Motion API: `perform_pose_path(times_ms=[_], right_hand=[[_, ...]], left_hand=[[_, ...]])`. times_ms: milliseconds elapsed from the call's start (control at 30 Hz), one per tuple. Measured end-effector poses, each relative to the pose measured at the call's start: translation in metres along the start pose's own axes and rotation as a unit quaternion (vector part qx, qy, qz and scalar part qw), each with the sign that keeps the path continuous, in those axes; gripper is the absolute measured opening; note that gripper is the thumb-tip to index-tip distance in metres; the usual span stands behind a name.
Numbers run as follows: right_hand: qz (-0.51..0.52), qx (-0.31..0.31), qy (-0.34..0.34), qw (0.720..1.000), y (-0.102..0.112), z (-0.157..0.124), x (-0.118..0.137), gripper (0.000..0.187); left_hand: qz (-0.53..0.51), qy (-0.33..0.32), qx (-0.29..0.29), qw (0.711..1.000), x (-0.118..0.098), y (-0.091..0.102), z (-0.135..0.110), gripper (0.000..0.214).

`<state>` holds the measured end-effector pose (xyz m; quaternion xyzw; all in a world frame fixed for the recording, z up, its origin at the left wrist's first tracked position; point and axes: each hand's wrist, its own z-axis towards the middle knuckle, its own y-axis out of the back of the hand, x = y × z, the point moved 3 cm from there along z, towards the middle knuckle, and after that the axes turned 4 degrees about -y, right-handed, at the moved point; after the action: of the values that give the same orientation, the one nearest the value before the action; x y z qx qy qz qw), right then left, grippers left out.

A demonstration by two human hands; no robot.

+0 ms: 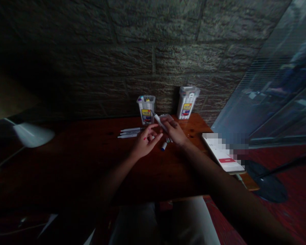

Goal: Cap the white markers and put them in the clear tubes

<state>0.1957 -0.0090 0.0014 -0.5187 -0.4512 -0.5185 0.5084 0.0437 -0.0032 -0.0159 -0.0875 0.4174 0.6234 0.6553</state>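
Note:
In my right hand is a white marker, gripped with its dark tip pointing up and to the left. My left hand is just left of it, thumb and forefinger apart, other fingers partly curled. Red marks show on that hand. A small pale spot shows by its curled fingers; I cannot tell what it is. Several white markers lie side by side left of my left hand. Below my hands, a white cap with a blue end rests on the wooden table.
An uncovered clear case of markers stands against the stone wall, and a lidded case is farther right. A lit tablet lies at the table's right edge. A white lamp shade is at left.

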Motion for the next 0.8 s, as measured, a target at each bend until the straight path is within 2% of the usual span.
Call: perform_pose_path(times_ms=[133, 267, 333, 467, 600, 667, 800], right_hand=[[-0.026, 0.021, -0.005, 0.999, -0.002, 0.001, -0.004, 0.038], [-0.038, 0.068, 0.001, 0.997, -0.005, 0.000, -0.006, 0.037], [-0.036, 0.094, 0.008, 0.995, -0.007, -0.002, -0.005, 0.037], [-0.073, 0.134, 0.078, 0.985, -0.013, -0.007, 0.001, 0.035], [-0.124, 0.148, 0.154, 0.969, -0.016, -0.012, 0.005, 0.036], [-0.122, 0.133, 0.135, 0.974, -0.016, -0.012, 0.004, 0.043], [-0.044, 0.097, 0.019, 0.994, -0.013, -0.010, 0.003, 0.056]], left_hand=[[-0.008, -0.002, -0.003, 1.000, -0.004, -0.001, 0.001, 0.048], [-0.038, 0.027, -0.061, 0.997, 0.002, 0.002, 0.003, 0.025], [-0.056, 0.047, -0.076, 0.994, 0.006, 0.004, 0.005, 0.027], [-0.102, 0.089, -0.102, 0.986, 0.011, 0.007, 0.008, 0.044], [-0.084, 0.126, -0.120, 0.981, 0.013, 0.012, 0.009, 0.058], [-0.100, 0.153, -0.120, 0.976, 0.016, 0.013, 0.010, 0.061], [-0.153, 0.194, -0.126, 0.961, 0.023, 0.011, 0.011, 0.060]])
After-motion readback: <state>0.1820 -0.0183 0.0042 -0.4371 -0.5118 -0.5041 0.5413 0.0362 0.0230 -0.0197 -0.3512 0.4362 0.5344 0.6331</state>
